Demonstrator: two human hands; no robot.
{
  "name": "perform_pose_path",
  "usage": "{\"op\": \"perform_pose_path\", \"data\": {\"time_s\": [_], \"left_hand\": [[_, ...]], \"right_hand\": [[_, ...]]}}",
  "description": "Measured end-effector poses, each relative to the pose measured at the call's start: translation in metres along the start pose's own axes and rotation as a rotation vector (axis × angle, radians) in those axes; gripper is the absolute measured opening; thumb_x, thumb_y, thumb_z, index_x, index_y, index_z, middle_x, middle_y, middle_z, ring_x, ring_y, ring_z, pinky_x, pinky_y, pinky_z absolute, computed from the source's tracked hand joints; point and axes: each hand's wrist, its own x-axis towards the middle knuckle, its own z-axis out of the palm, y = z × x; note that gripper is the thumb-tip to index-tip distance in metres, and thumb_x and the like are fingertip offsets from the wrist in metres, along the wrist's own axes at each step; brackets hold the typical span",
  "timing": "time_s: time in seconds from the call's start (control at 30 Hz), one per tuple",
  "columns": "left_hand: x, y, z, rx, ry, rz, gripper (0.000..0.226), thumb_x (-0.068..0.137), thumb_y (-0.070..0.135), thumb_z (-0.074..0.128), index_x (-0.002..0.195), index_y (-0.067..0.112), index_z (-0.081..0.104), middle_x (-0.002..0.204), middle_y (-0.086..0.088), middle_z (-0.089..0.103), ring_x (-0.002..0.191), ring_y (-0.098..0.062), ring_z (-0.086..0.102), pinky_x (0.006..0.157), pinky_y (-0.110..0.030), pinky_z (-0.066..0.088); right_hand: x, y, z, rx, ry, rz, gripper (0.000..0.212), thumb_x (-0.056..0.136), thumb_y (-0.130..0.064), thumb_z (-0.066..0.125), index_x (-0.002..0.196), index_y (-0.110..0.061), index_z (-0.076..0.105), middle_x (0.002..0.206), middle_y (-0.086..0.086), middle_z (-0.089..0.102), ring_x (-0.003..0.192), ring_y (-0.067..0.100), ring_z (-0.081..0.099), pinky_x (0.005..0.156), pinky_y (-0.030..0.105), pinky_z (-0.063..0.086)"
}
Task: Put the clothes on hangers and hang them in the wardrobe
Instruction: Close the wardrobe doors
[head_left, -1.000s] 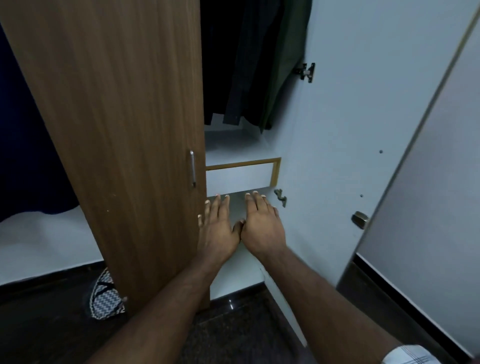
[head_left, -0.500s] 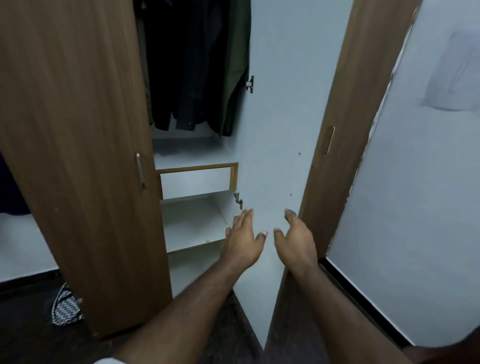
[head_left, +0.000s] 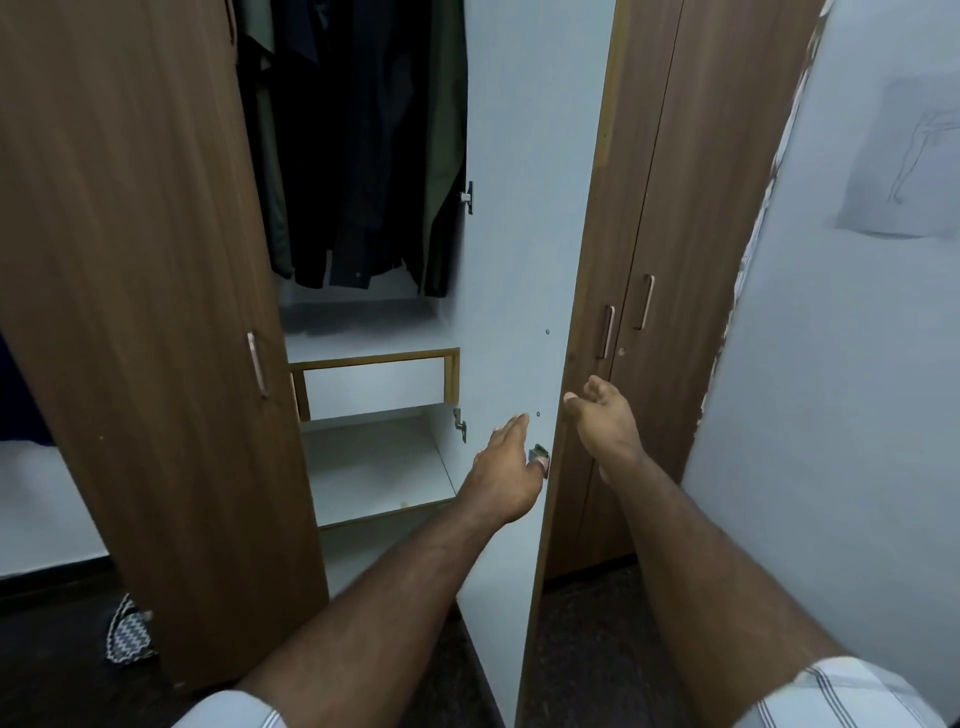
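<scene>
Left hand (head_left: 506, 467) flat, released, on white inner face of right door (head_left: 519, 260); right hand (head_left: 605, 426) relaxed, holds nothing, beyond door edge. Dark clothes (head_left: 363, 156) hang in wardrobe (head_left: 130, 260); likely soft, light; take at shoulders.

Zigzag-patterned cloth (head_left: 127, 631) on dark floor (head_left: 62, 675), sketched paper (head_left: 906, 158) on pale wall (head_left: 831, 415)
</scene>
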Motion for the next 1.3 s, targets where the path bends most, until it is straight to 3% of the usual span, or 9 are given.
{"op": "perform_pose_path", "data": {"time_s": [0.17,0.4,0.53,0.63,0.77,0.97,1.13,1.23,1.3], "left_hand": [[0.019,0.001,-0.003,-0.059,0.034,-0.025,0.066,0.102,0.037,0.050,0.159,0.030,0.017,0.167,0.008,0.018,0.153,-0.021,0.020,0.119,-0.040,0.025],[0.036,0.001,-0.009,-0.093,0.087,-0.039,0.065,0.102,0.036,0.053,0.158,0.032,0.020,0.165,0.007,0.023,0.151,-0.022,0.027,0.116,-0.040,0.031],[0.042,0.008,-0.014,-0.082,0.158,-0.037,0.062,0.101,0.033,0.058,0.155,0.033,0.030,0.161,0.006,0.033,0.146,-0.023,0.038,0.109,-0.039,0.041],[0.047,0.010,-0.024,-0.120,0.259,-0.055,0.058,0.099,0.029,0.061,0.153,0.029,0.037,0.154,0.003,0.045,0.138,-0.022,0.048,0.091,-0.024,0.042],[0.047,-0.005,-0.040,-0.256,0.361,-0.104,0.048,0.098,0.022,0.062,0.144,0.025,0.050,0.142,0.001,0.058,0.125,-0.017,0.058,0.070,-0.004,0.037],[0.046,-0.035,-0.062,-0.377,0.482,-0.084,0.025,0.095,0.021,0.065,0.118,0.029,0.061,0.106,0.008,0.070,0.091,-0.007,0.066,0.072,-0.029,0.059],[0.048,-0.073,-0.088,-0.366,0.554,-0.042,0.019,0.095,0.024,0.066,0.109,0.032,0.057,0.097,0.015,0.063,0.088,-0.003,0.063,0.070,-0.028,0.057],[0.047,-0.095,-0.108,-0.358,0.580,-0.040,0.017,0.095,0.024,0.066,0.109,0.031,0.058,0.095,0.017,0.063,0.087,0.000,0.062,0.067,-0.020,0.051],[0.047,-0.108,-0.122,-0.377,0.576,-0.038,0.017,0.095,0.024,0.066,0.107,0.033,0.058,0.096,0.016,0.064,0.086,0.002,0.062,0.066,-0.016,0.047]], "right_hand": [[0.031,-0.008,0.004,0.077,-0.043,-0.011,0.063,0.103,-0.027,0.055,0.157,-0.014,0.026,0.162,0.005,0.032,0.147,0.024,0.034,0.117,0.039,0.034],[0.038,0.001,0.019,0.146,0.016,-0.055,0.052,0.102,-0.025,0.056,0.151,-0.015,0.040,0.152,0.003,0.047,0.139,0.020,0.046,0.108,0.032,0.039],[0.032,0.004,0.028,0.177,-0.033,-0.079,0.050,0.102,-0.023,0.057,0.149,-0.016,0.044,0.149,0.001,0.052,0.129,0.011,0.050,0.103,0.026,0.042],[0.024,0.003,0.042,0.191,-0.094,-0.099,0.049,0.101,-0.023,0.057,0.149,-0.017,0.045,0.147,0.002,0.053,0.126,0.010,0.053,0.106,0.032,0.046],[0.010,-0.005,0.065,0.172,-0.170,-0.138,0.049,0.102,-0.024,0.055,0.149,-0.017,0.045,0.145,0.002,0.055,0.119,0.007,0.058,0.101,0.027,0.049],[0.000,-0.024,0.101,0.112,-0.259,-0.168,0.046,0.102,-0.024,0.054,0.147,-0.017,0.047,0.143,0.000,0.058,0.127,0.010,0.056,0.108,0.037,0.048],[0.000,-0.038,0.136,0.059,-0.284,-0.206,0.042,0.099,-0.026,0.058,0.141,-0.018,0.055,0.136,-0.004,0.062,0.121,0.004,0.059,0.103,0.026,0.050],[0.001,-0.048,0.162,0.017,-0.306,-0.217,0.037,0.098,-0.028,0.059,0.135,-0.022,0.060,0.127,-0.007,0.066,0.114,0.003,0.062,0.098,0.028,0.054],[0.005,-0.054,0.178,-0.002,-0.228,-0.225,0.026,0.096,-0.031,0.064,0.122,-0.030,0.066,0.113,-0.014,0.069,0.102,-0.002,0.065,0.085,0.022,0.057]]}}
